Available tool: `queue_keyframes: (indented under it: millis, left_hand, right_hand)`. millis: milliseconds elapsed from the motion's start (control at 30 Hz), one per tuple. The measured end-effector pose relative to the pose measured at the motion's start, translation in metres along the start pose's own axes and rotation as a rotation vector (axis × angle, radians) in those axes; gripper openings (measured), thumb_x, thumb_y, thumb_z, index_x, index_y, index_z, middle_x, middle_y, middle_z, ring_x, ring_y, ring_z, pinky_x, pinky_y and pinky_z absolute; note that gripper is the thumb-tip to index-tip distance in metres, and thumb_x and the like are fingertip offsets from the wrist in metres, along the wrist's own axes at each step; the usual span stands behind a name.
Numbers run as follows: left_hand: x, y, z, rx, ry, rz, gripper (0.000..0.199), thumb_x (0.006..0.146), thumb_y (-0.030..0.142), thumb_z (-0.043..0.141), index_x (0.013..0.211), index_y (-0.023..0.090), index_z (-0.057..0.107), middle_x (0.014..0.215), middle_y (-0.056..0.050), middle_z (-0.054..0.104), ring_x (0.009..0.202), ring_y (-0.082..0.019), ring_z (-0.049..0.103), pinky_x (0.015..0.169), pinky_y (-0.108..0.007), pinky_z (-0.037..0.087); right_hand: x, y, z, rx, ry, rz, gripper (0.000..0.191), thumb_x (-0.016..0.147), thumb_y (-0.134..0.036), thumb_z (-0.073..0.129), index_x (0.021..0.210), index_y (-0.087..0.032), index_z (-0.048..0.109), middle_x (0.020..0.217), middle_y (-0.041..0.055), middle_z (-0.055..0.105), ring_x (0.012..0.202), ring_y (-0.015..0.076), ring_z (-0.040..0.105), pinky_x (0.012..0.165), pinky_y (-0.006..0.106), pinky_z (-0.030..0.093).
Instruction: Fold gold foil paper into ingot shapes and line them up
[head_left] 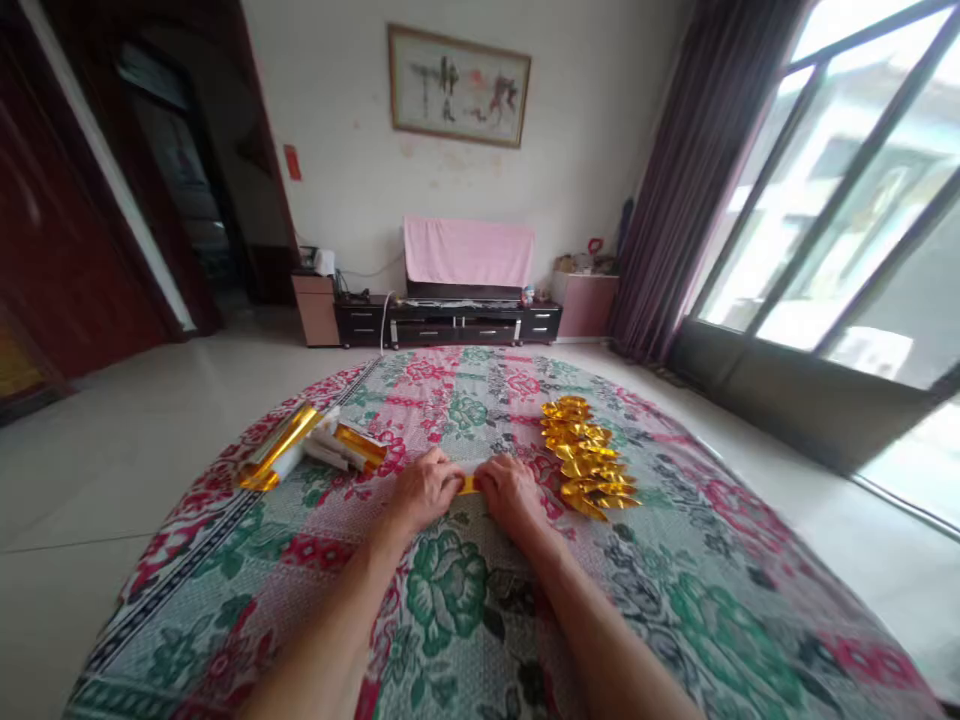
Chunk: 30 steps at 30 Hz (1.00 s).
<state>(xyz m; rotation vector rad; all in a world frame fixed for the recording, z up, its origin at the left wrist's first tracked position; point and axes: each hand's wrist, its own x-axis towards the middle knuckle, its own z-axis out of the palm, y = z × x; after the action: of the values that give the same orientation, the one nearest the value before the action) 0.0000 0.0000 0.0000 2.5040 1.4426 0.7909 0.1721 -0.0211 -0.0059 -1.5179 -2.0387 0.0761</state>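
Note:
A small strip of gold and white paper (469,485) lies on the flowered tablecloth (450,590), held at both ends. My left hand (429,487) has its fingers closed on the left end. The right end is under the closed fingers of my right hand (511,490). To the right stands a row of folded gold foil pieces (585,455), nested one against another. Left of my hands lie gold foil sheets (281,450), partly rolled, with white paper backs showing. My fingers hide both ends of the strip.
The round table fills the foreground. Beyond it, a low dark cabinet (457,328) stands by the wall, with a pink cloth (469,250) draped over something above it. A purple curtain (690,180) and windows are on the right; a doorway is on the left.

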Motion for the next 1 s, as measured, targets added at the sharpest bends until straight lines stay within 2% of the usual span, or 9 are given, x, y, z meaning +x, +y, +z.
queue_keyframes:
  millis: [233,467,700,833,1000]
  left_hand:
    - [0.001,-0.006,-0.007,-0.041,-0.025,0.01,0.017,0.077,0.026,0.056,0.088,0.028,0.07,0.089,-0.001,0.058,0.084,-0.014,0.055,0.079,-0.025,0.041]
    - [0.002,-0.012,-0.004,-0.154,-0.019,-0.031,0.017,0.073,0.02,0.058,0.083,0.025,0.07,0.088,0.0,0.058,0.082,-0.012,0.055,0.075,-0.023,0.042]
    - [0.004,-0.021,0.0,-0.191,-0.06,-0.029,0.015,0.072,0.02,0.058,0.077,0.025,0.072,0.093,0.0,0.058,0.084,-0.012,0.056,0.078,-0.022,0.043]
    - [0.005,-0.021,0.0,-0.202,-0.07,-0.04,0.014,0.073,0.022,0.058,0.078,0.025,0.072,0.094,0.0,0.059,0.084,-0.013,0.056,0.078,-0.022,0.044]
    - [0.007,-0.019,-0.002,-0.19,-0.087,-0.07,0.013,0.072,0.027,0.061,0.078,0.024,0.072,0.095,-0.002,0.06,0.086,-0.014,0.057,0.079,-0.023,0.044]
  right_hand:
    - [0.003,-0.01,-0.008,-0.109,-0.014,-0.109,0.014,0.084,-0.022,0.053,0.078,-0.023,0.065,0.087,0.0031,0.056,0.084,0.0167,0.045,0.074,0.028,0.027]
    - [0.003,-0.01,-0.008,-0.004,-0.065,-0.129,0.021,0.081,-0.009,0.047,0.078,-0.02,0.065,0.083,0.0021,0.058,0.08,0.0138,0.051,0.074,0.025,0.031]
    - [-0.005,-0.019,-0.012,-0.023,-0.023,-0.156,0.015,0.078,-0.017,0.053,0.085,-0.021,0.066,0.088,0.0028,0.058,0.083,0.0151,0.051,0.078,0.027,0.032]
    - [-0.005,-0.023,-0.014,0.015,-0.059,-0.228,0.015,0.083,-0.022,0.052,0.087,-0.023,0.067,0.087,0.0022,0.06,0.086,0.0149,0.052,0.081,0.027,0.033]
    - [0.001,-0.021,-0.011,0.096,-0.126,-0.267,0.018,0.085,-0.022,0.051,0.091,-0.024,0.068,0.087,0.0028,0.061,0.083,0.0131,0.054,0.076,0.023,0.037]
